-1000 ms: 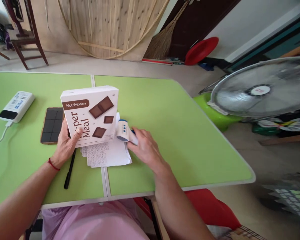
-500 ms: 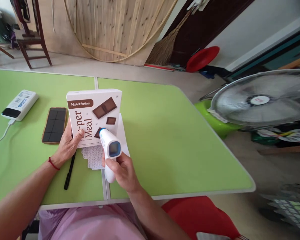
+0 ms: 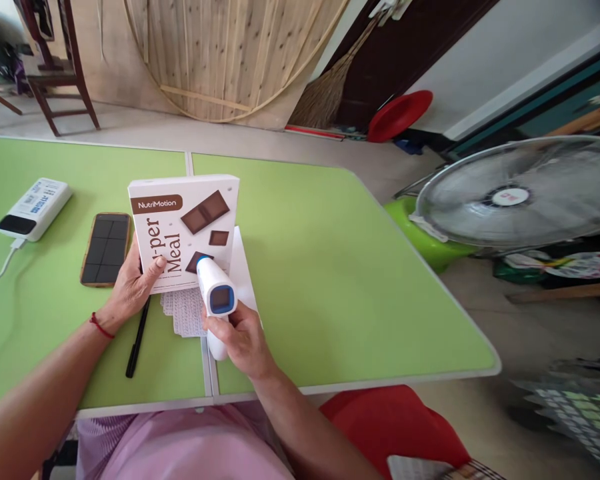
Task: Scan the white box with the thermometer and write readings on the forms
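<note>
My left hand (image 3: pixel 135 280) grips the lower left edge of a white NutriMotion box (image 3: pixel 195 220), thumb on its front. The box is tilted up, its front printed with brown chocolate pieces. In my right hand (image 3: pixel 243 340) is a white and blue infrared thermometer (image 3: pixel 215 287), held by its handle; its small screen faces me. The thermometer's front end is close to the box's lower right part; I cannot tell whether they touch. Under the box lie printed paper sheets (image 3: pixel 183 313) and a white sheet (image 3: pixel 245 283), partly hidden.
On the green table (image 3: pixel 340 287) are a black pen (image 3: pixel 139 337), a phone (image 3: pixel 106 250) and a white power bank (image 3: pixel 37 207) with a cable. A large fan (image 3: pixel 510 197) and a red stool (image 3: pixel 390 427) stand beside the table's right part. A wooden chair (image 3: pixel 57 77) is behind.
The whole view has shifted slightly, so everything sits a little further left. Both hands keep their holds on the box and the thermometer, and the thermometer's screen has turned a little darker.
</note>
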`<state>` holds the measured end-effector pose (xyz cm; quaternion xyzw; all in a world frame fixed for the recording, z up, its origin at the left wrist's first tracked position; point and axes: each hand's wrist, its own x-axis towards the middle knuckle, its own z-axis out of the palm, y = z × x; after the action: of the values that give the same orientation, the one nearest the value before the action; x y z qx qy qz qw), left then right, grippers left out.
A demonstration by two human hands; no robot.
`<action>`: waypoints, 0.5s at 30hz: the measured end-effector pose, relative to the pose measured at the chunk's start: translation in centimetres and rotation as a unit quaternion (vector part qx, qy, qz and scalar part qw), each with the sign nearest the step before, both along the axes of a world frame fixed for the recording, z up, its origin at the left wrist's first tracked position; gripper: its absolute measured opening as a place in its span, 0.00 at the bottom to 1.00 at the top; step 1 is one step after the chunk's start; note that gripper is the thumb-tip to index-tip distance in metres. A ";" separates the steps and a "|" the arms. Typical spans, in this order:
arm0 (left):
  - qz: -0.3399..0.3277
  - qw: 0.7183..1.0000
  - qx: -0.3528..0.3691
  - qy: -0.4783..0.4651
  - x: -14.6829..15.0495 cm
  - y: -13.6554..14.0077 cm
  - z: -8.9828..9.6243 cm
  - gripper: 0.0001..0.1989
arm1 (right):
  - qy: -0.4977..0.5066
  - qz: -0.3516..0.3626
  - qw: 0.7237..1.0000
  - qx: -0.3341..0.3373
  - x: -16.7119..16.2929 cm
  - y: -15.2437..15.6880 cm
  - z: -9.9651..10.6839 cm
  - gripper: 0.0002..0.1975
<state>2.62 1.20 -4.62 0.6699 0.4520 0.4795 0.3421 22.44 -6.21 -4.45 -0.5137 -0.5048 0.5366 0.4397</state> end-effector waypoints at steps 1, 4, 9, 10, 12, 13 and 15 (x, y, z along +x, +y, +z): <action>0.000 1.000 0.001 0.000 0.0 0.0 0.0 0.30 | 0.000 0.001 1.000 0.005 0.0 0.0 0.0 0.08; 0.001 1.000 0.008 0.002 0.0 0.0 0.0 0.29 | -0.001 0.003 1.000 0.011 0.0 -0.1 0.0 0.08; 0.008 1.000 0.005 0.014 -0.1 0.0 0.0 0.30 | 0.009 0.006 1.000 0.002 -0.1 -0.3 0.1 0.08; 0.009 1.000 0.004 0.015 -0.1 0.0 0.1 0.30 | 0.012 0.005 1.000 0.002 -0.2 -0.3 0.1 0.08; 0.008 1.000 0.003 0.014 -0.1 0.0 0.1 0.30 | 0.014 0.004 1.000 0.001 -0.2 -0.2 0.1 0.08; 0.008 1.000 0.002 0.013 -0.1 0.0 0.1 0.30 | 0.015 0.003 1.000 0.001 -0.2 -0.2 0.1 0.08; 0.007 1.000 0.001 0.012 -0.1 0.0 0.1 0.30 | 0.017 0.006 1.000 -0.001 -0.2 -0.2 0.1 0.07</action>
<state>2.52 1.19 -4.48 0.6731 0.4601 0.4738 0.3327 22.20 -6.44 -4.38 -0.5017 -0.4998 0.5483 0.4449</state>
